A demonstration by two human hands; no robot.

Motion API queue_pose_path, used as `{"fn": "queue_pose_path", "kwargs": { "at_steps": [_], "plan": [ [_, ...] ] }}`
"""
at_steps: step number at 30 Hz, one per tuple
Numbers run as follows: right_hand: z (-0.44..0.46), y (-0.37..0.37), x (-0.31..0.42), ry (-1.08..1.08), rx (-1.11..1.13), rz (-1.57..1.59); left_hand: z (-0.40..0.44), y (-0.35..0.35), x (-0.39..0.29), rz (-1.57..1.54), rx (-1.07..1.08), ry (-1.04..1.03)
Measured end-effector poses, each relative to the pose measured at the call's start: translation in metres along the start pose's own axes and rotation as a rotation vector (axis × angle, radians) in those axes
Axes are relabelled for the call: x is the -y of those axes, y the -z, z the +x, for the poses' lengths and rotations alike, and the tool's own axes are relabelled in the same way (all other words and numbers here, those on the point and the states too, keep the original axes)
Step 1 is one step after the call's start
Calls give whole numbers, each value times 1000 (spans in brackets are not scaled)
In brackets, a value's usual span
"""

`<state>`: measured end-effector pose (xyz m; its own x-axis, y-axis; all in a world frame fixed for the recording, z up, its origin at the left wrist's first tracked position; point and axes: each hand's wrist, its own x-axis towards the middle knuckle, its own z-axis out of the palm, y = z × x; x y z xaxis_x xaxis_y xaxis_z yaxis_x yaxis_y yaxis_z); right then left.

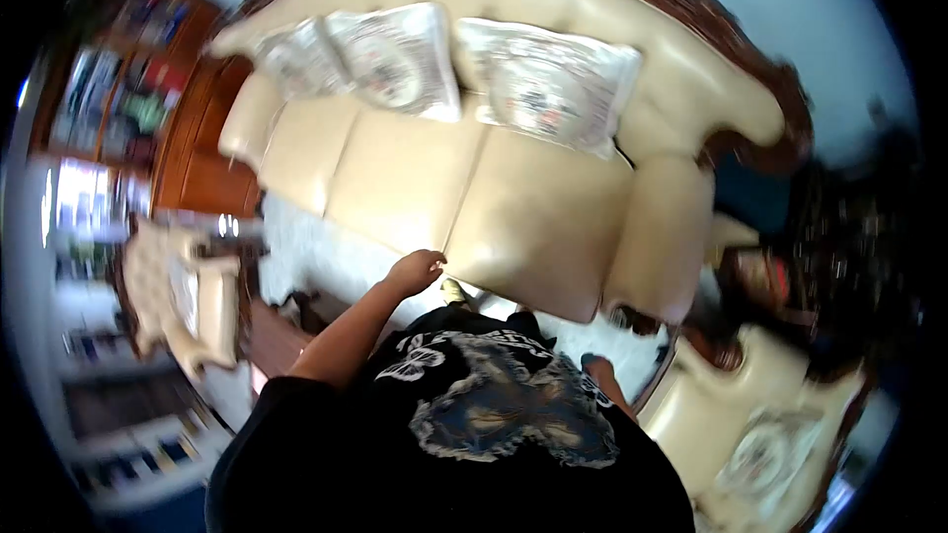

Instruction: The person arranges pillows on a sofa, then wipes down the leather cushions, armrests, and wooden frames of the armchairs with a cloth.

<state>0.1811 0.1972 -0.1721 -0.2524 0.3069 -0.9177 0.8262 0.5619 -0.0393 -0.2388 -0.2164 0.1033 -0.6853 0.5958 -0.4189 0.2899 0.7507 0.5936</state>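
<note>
My left hand [417,273] reaches forward at the front edge of a long cream leather sofa [553,212]. Its fingers are loosely bent and somewhat apart, with nothing visible in them; whether they touch the seat I cannot tell. On the sofa's backrest lean silvery patterned cushions: one on the right [553,84], one near the middle [395,64] and one on the left [301,59]. At my right side, what seems to be my right hand [600,371] shows only in part, low beside the shirt, with its fingers blurred and a dark patch at its end.
A cream armchair [731,415] with a cushion stands at the right, another armchair [183,286] at the left. A brown low table [281,341] is left of my arm. Behind is a wooden cabinet [212,148]. Pale floor [301,247] runs along the sofa.
</note>
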Motion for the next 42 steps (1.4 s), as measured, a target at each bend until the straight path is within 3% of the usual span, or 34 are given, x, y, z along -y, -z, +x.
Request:
{"fn": "queue_pose_path", "kwargs": {
  "at_steps": [3,9,11,13,16,18,21,23,25,26,28,32,33,37,40,42],
  "plan": [
    [23,57,1,170,-110,19,-32,-12,15,-17,33,98],
    [-60,188,199,551,-265,25,-86,-28,65,-298,-182,154],
    [-104,202,297,539,5,553,-113,-31,81,-397,-280,147],
    [-136,197,387,753,71,668,-132,-28,101,-538,-394,181],
    [-198,154,512,846,189,634,-165,-28,132,-665,-469,243],
    [-223,109,580,730,486,693,-186,-21,160,-720,-515,261],
    [-256,56,633,619,726,572,-210,8,140,-1159,-520,238],
    [-354,2,653,934,851,326,-224,16,138,-1307,-579,190],
    [-371,-62,688,915,928,245,-253,27,170,-1551,-627,128],
    [-380,-83,704,918,954,219,-265,31,184,-1563,-634,126],
    [-392,-100,720,924,962,186,-281,40,194,-1599,-869,173],
    [-402,-118,746,985,1013,23,-297,43,210,-1638,-1014,270],
    [-406,-124,755,975,1029,-24,-294,42,219,-1591,-1153,219],
    [-399,-149,787,881,1220,124,-298,47,245,-1681,-1319,246],
    [-403,-165,811,752,1294,334,-303,53,269,-1666,-1337,230],
    [-382,-173,837,776,1272,303,-298,70,287,-1619,-1372,244]
  ]
}}
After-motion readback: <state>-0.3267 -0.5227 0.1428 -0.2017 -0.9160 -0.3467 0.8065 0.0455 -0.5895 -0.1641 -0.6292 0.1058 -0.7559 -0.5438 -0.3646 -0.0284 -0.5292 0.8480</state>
